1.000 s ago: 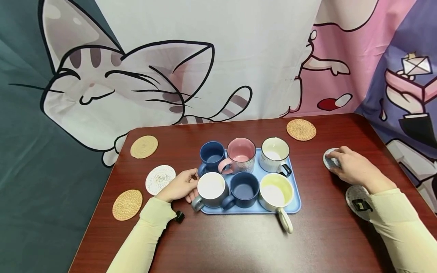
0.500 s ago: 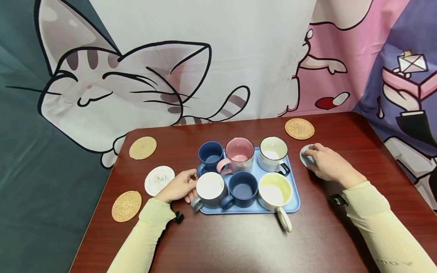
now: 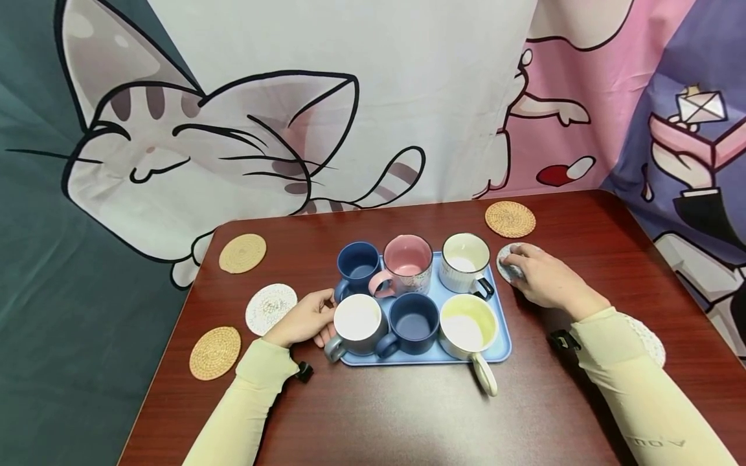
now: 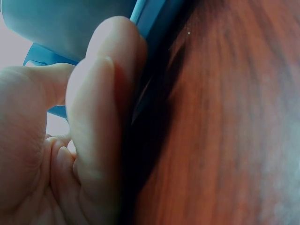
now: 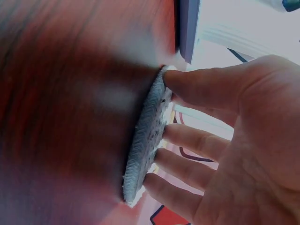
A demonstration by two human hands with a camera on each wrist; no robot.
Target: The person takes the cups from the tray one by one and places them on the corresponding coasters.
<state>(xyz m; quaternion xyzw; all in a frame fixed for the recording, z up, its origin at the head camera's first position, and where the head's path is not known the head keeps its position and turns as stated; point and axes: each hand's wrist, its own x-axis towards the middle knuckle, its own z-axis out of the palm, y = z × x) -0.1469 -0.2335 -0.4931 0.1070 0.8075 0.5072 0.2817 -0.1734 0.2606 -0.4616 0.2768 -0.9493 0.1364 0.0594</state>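
Note:
A light-blue tray (image 3: 452,360) carries several mugs: blue, pink, cream with a black handle, grey-and-white and pale yellow. My left hand (image 3: 304,317) holds the tray's left edge, close beside the grey-and-white mug (image 3: 357,323) and below a blue mug (image 3: 358,264). In the left wrist view, the fingers (image 4: 96,117) are at the tray's rim (image 4: 159,21). Over at the tray's right, my right hand (image 3: 544,278) has its fingertips on a round grey-speckled coaster (image 3: 508,264). The right wrist view shows the fingers spread over the top of this coaster (image 5: 144,140), with the thumb near its rim.
Two straw coasters (image 3: 242,253) and a white coaster (image 3: 265,309) lie left of the tray. Another straw coaster (image 3: 509,219) is at the back right. A pale coaster (image 3: 648,340) shows partly behind my right sleeve. The yellow mug's handle (image 3: 485,375) sticks out past the tray's front edge.
My right hand has moved left with the grey-speckled coaster, which is now close to the tray's right side. My left hand has stayed at the tray's left edge.

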